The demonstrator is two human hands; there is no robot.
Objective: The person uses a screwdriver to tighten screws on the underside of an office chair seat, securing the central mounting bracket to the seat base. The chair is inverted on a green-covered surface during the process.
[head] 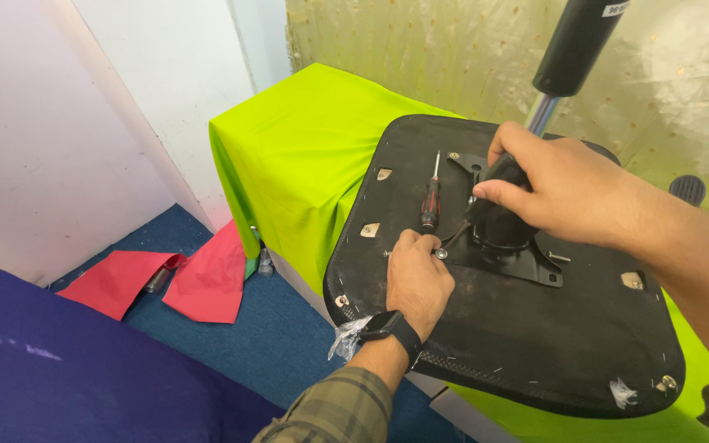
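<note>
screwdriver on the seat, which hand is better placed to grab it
Probably the left hand: it rests on the seat underside just below the screwdriver, while the right hand grips the black mechanism.

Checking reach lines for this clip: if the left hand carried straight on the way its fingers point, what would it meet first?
The left hand points up and away across the black seat underside. First in line looks to be the red-and-black screwdriver lying just beyond its fingertips, though depth is hard to judge.
</note>
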